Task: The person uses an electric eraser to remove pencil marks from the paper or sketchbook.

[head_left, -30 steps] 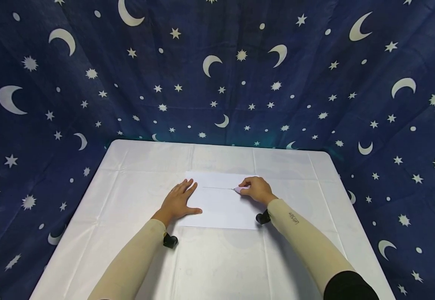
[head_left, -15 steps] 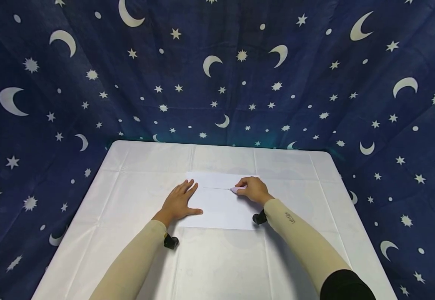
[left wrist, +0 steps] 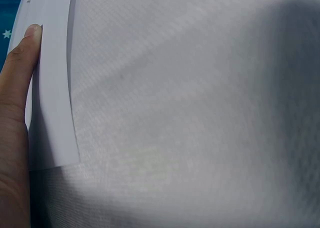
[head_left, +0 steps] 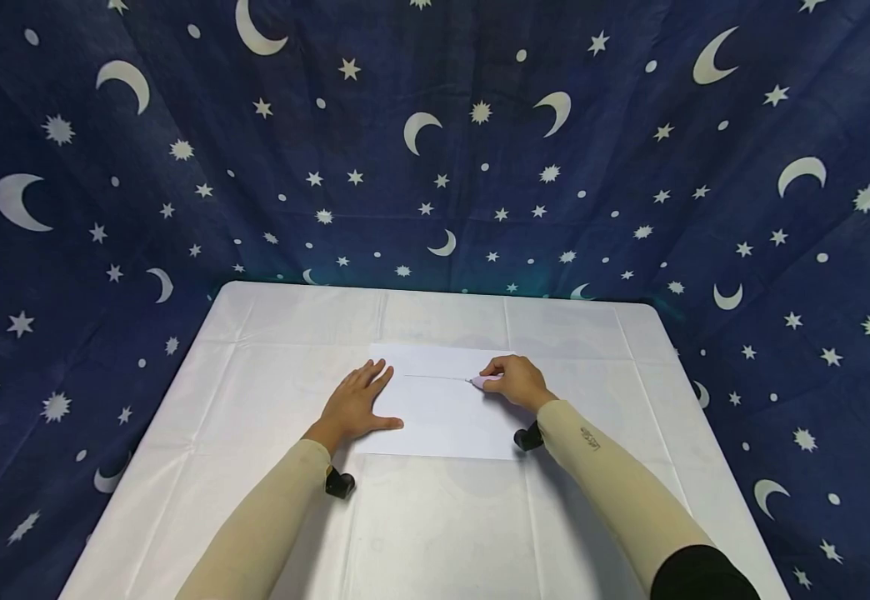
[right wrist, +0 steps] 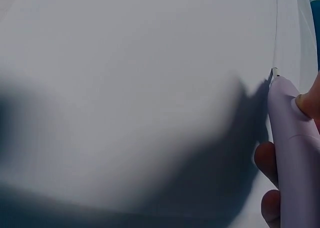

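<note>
A white sheet of paper lies on the table. My left hand rests with spread fingers on its left side; the left wrist view shows the thumb lying along the sheet. My right hand grips a lilac utility knife, thumb on its slider and fingertips curled beneath. The knife's small metal tip meets the paper at the right end of a thin dark line. Whether that line is cut right through, I cannot tell. Most of the right hand lies outside the right wrist view.
A creased white cloth covers the table. Behind and at both sides hangs a dark blue curtain with moons and stars. Each wrist carries a small black camera, one of them the left wrist camera.
My right hand and the knife shifted slightly left along the line, then back right to about where they started. The left hand and the paper stay in place.
</note>
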{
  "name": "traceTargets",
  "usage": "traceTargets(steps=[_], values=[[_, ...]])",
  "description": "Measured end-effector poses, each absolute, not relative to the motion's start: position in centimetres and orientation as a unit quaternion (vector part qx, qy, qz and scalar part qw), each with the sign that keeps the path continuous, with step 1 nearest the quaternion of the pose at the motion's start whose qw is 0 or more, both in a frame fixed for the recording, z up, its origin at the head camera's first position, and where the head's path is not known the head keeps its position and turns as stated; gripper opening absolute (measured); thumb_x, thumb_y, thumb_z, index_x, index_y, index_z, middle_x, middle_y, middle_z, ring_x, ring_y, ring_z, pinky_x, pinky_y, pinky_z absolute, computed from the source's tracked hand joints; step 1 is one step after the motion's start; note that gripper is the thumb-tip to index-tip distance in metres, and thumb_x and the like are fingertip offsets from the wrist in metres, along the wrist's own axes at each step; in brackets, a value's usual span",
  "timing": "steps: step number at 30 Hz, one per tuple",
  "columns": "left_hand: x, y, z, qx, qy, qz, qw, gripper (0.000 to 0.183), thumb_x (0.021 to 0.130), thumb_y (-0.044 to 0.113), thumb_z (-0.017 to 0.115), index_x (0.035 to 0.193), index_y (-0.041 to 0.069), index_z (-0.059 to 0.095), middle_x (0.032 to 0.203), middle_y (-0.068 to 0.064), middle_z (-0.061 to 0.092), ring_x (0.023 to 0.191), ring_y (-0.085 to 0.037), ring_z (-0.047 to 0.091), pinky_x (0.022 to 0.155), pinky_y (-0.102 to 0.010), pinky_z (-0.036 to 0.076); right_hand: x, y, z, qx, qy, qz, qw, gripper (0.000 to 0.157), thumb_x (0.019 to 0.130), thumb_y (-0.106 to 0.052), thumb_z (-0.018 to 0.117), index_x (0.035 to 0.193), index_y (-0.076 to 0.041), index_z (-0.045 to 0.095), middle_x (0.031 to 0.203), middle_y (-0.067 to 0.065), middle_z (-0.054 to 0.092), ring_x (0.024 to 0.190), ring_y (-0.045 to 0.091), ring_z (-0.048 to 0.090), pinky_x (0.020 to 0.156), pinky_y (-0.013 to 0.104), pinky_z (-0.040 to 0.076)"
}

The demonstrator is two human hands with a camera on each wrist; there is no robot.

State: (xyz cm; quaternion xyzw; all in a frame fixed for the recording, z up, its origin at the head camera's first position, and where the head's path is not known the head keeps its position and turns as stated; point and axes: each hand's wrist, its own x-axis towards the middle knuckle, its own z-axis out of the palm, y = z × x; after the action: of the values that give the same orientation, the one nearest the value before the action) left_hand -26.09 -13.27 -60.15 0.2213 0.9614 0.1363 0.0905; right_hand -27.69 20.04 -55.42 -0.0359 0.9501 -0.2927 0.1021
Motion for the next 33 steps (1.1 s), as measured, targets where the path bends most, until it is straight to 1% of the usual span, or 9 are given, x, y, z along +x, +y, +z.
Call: traceTargets(steps=[8, 12, 17, 23, 29, 33], values=[[-26.3, -13.3, -60.5, 0.22, 0.962, 0.138, 0.086, 0.11, 0.074, 0.079, 0.061, 0.158, 0.022, 0.021, 0.166, -0.002, 0.015, 0.153, -0.025, 0.009, 0.124, -0.048, 0.012, -27.6, 21.0, -55.2, -0.031, 0.951, -0.29, 0.1, 0.015, 0.084, -0.028, 0.078, 0.096, -0.02, 0.077, 0.107, 0.002, 0.073, 0.111, 0.026, 0.062, 0.097, 0.047, 0.047], [-26.3, -13.4, -60.7, 0.219, 0.962, 0.139, 0.085, 0.11, 0.074, 0.079, 0.061, 0.158, 0.022, 0.02, 0.166, -0.002, 0.014, 0.153, -0.025, 0.008, 0.124, -0.047, 0.011, -27.7, 21.0, -55.4, -0.037, 0.953, -0.285, 0.1, 0.014, 0.084, -0.027, 0.078, 0.096, -0.02, 0.077, 0.107, 0.002, 0.073, 0.11, 0.026, 0.062, 0.097, 0.046, 0.047], [-26.2, -13.3, -60.4, 0.219, 0.961, 0.143, 0.085, 0.109, 0.074, 0.078, 0.062, 0.158, 0.021, 0.021, 0.166, -0.002, 0.015, 0.153, -0.025, 0.008, 0.124, -0.047, 0.011, -27.9, 20.7, -55.4, -0.039, 0.952, -0.285, 0.102, 0.014, 0.084, -0.026, 0.078, 0.096, -0.019, 0.077, 0.107, 0.002, 0.073, 0.11, 0.026, 0.062, 0.098, 0.047, 0.047], [-26.3, -13.3, -60.5, 0.225, 0.961, 0.141, 0.074, 0.109, 0.074, 0.078, 0.061, 0.158, 0.02, 0.023, 0.165, -0.004, 0.017, 0.153, -0.027, 0.011, 0.123, -0.048, 0.014, -28.0, 20.0, -55.2, -0.048, 0.95, -0.289, 0.105, 0.015, 0.083, -0.026, 0.078, 0.096, -0.019, 0.078, 0.108, 0.003, 0.074, 0.112, 0.027, 0.063, 0.098, 0.047, 0.047], [-26.3, -13.3, -60.3, 0.219, 0.962, 0.134, 0.089, 0.11, 0.074, 0.081, 0.06, 0.158, 0.023, 0.02, 0.166, -0.001, 0.014, 0.153, -0.024, 0.008, 0.124, -0.047, 0.013, -28.3, 18.8, -55.5, -0.064, 0.95, -0.287, 0.102, 0.014, 0.084, -0.027, 0.078, 0.096, -0.021, 0.078, 0.105, 0.0, 0.074, 0.11, 0.025, 0.064, 0.096, 0.046, 0.049], [-26.2, -13.3, -60.2, 0.218, 0.962, 0.136, 0.09, 0.11, 0.074, 0.081, 0.059, 0.158, 0.023, 0.02, 0.166, -0.001, 0.014, 0.153, -0.025, 0.008, 0.124, -0.047, 0.013, -28.6, 18.2, -55.8, -0.065, 0.949, -0.291, 0.102, 0.015, 0.083, -0.027, 0.079, 0.096, -0.02, 0.078, 0.104, 0.0, 0.074, 0.109, 0.024, 0.065, 0.097, 0.045, 0.049]])
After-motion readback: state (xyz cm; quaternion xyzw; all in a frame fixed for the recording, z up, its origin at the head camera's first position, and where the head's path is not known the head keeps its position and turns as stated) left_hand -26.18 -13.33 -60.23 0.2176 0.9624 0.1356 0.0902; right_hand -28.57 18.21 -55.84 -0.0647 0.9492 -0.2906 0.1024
